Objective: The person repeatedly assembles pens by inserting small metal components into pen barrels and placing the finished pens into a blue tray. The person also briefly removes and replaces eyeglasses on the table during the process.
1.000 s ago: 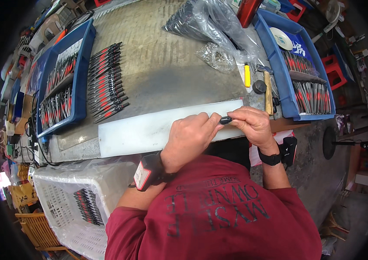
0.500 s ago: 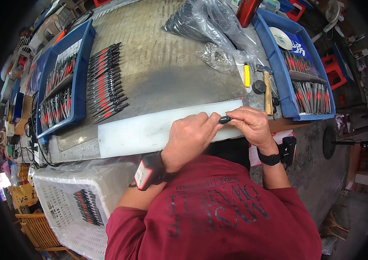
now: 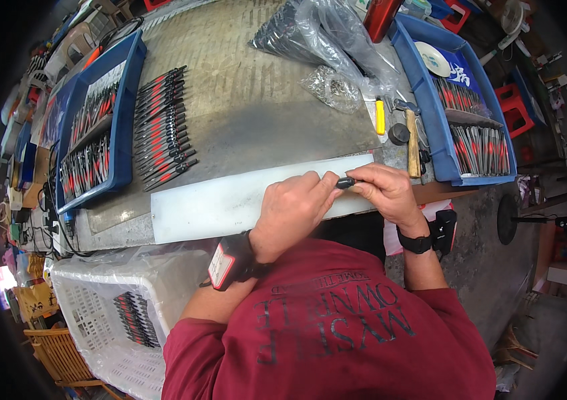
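Observation:
My left hand (image 3: 293, 208) and my right hand (image 3: 391, 195) meet over the right end of a long white board (image 3: 207, 205) at the table's near edge. Between their fingertips is a small black cylindrical piece (image 3: 345, 183), pinched from both sides; the fingers hide the rest of it. On the left half of the table lies a neat row of slender black-and-red pen-shaped tools (image 3: 158, 130), apart from both hands.
Blue trays of similar tools stand left (image 3: 125, 133) and right (image 3: 423, 100). Near the right tray lie a wooden-handled hammer (image 3: 413, 143), a yellow cutter (image 3: 380, 117) and a round black piece (image 3: 399, 134). Behind are plastic bags (image 3: 337, 40). A white basket (image 3: 73, 283) sits below left.
Both hands stay nearly in place on the black piece. The fingers have shifted only slightly, and the right hand sits a touch further left.

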{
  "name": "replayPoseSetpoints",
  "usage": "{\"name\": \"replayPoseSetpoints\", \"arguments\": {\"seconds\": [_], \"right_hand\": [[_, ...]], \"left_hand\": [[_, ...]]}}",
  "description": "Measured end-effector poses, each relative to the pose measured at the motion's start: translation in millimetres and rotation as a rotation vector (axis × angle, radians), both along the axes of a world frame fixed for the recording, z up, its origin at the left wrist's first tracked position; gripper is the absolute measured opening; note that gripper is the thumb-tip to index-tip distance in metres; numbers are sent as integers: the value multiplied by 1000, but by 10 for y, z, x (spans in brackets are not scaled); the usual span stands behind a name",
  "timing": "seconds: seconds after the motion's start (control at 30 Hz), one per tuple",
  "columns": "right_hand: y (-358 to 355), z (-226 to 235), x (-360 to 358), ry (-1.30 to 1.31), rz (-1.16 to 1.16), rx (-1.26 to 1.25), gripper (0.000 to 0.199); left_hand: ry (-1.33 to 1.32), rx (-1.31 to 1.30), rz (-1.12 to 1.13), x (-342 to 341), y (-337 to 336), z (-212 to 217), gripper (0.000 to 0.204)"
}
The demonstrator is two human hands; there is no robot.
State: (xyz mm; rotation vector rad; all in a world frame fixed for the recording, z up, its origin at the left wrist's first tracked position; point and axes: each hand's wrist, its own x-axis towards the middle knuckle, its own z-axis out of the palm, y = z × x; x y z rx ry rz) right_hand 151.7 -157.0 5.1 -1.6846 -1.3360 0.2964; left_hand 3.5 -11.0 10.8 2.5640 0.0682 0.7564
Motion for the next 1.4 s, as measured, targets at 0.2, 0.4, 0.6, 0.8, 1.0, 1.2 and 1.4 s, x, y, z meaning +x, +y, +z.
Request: {"name": "replayPoseSetpoints", "arguments": {"seconds": [0.2,0.4,0.6,0.8,1.0,1.2,1.4], "right_hand": [[-23,54,198,282,-26,-10,30],[30,14,415,322,-247,65,18],[248,-29,645,234,-351,27,14],[537,-50,823,-34,-382,8,14],[867,-159,933,-201,-381,-41,16],[1088,-291,1010,-205,-410,-180,18],[1218,-448,1032,-395,-439,-251,17]], "left_hand": [[1,28,29,27,33,-36,17],[29,56,50,31,66,-112,18],[65,57,71,41,123,-230,15],[109,38,73,20,157,-313,14],[107,28,64,19,151,-303,14],[116,29,53,12,154,-304,17],[138,41,60,13,162,-328,17]]}}
